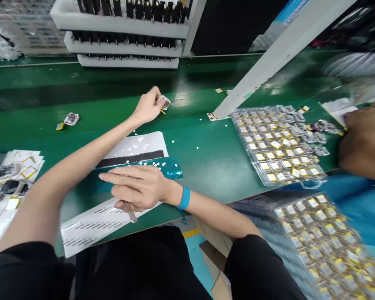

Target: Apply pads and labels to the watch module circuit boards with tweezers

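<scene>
Probably electronics assembly line: green belt (206,146), component trays (278,146).

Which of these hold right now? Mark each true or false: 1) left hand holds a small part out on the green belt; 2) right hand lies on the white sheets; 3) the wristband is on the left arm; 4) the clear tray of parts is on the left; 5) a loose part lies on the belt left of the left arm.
1) The left hand holds a small part over the belt. True.
2) The right hand lies flat on the sheets. True.
3) False: the blue wristband is on the right wrist.
4) False: the tray sits to the right.
5) A loose part lies left of the arm. True.
</scene>
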Demonstrator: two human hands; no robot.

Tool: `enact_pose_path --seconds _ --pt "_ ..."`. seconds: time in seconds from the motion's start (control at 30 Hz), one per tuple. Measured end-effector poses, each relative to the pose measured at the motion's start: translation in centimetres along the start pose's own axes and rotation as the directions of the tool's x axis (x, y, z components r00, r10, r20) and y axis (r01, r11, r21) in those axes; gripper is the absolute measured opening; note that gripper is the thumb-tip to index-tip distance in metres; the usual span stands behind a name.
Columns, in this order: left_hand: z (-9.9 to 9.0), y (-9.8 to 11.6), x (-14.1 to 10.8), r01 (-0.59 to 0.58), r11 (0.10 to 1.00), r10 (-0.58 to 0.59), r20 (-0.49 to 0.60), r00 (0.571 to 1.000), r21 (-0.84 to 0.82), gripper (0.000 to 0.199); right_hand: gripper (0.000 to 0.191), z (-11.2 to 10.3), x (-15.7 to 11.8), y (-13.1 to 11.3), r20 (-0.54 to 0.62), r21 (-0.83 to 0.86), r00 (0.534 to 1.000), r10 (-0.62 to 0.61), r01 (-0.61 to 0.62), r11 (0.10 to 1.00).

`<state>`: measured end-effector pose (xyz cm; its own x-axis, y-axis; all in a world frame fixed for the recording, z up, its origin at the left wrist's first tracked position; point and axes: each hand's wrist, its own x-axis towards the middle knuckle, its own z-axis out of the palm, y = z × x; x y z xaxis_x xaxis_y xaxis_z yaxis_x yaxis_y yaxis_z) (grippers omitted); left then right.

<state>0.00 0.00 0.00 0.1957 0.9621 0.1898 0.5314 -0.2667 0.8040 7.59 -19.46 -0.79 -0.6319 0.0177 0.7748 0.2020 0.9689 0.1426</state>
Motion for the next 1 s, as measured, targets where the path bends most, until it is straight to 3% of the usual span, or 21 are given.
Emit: enact_pose_path --seconds 0.07,0.13,0.2,0.27,0.37,0.43,0.57,0.8,0.9,1.0 --pt "-2.4 0.0 -4.3 0.105 0.928 -0.137 -0.068 0.988 -0.357 0.012 0.03 -0.1 0.3 -0.3 -0.067 0.035 0.996 0.052 -0.049 0.998" --pt "-5.0 0.3 -9.5 0.166 0.796 -0.227 -0.033 0.973 -0.582 0.021 0.026 -0.3 0.7 -0.6 -0.085 0.057 0.988 0.133 -0.128 0.99" --pt "-7.2 1.1 -14.6 0.198 0.755 -0.272 -0.023 0.962 -0.625 0.026 0.028 -0.6 1.0 -0.9 -0.083 0.097 0.975 0.205 -0.197 0.976" --pt "-8.7 2.1 -19.0 0.209 0.775 -0.281 -0.03 0.959 -0.597 0.025 0.026 -0.6 1.1 -1.1 -0.096 0.119 0.96 0.265 -0.253 0.96" --pt "-9.8 3.2 -23.4 0.197 0.834 -0.258 -0.05 0.965 -0.516 0.022 0.028 -0.4 0.9 -1.3 -0.068 0.083 0.922 0.382 -0.376 0.923" --pt "-10.0 3.4 -24.9 0.152 0.853 -0.228 -0.095 0.969 -0.499 0.02 0.038 -0.2 0.6 -1.2 -0.013 0.065 0.894 0.449 -0.447 0.892" --pt "-10.0 2.8 -26.0 0.123 0.841 -0.219 -0.124 0.968 -0.527 0.023 0.032 0.1 0.3 -1.2 0.124 0.004 0.873 0.472 -0.477 0.879" --pt "-9.8 2.4 -26.4 0.132 0.87 -0.229 -0.153 0.961 -0.476 0.022 0.025 0.8 -0.2 -1.3 0.151 -0.153 0.906 0.395 -0.373 0.915" --pt "-9.8 2.5 -26.4 0.135 0.892 -0.214 -0.139 0.967 -0.432 0.022 0.019 0.9 -0.4 -1.3 0.193 -0.115 0.903 0.385 -0.369 0.922" --pt "-9.7 2.6 -26.4 0.122 0.9 -0.199 -0.146 0.969 -0.419 0.021 0.024 0.7 -0.4 -1.1 0.187 0.002 0.881 0.435 -0.444 0.896"
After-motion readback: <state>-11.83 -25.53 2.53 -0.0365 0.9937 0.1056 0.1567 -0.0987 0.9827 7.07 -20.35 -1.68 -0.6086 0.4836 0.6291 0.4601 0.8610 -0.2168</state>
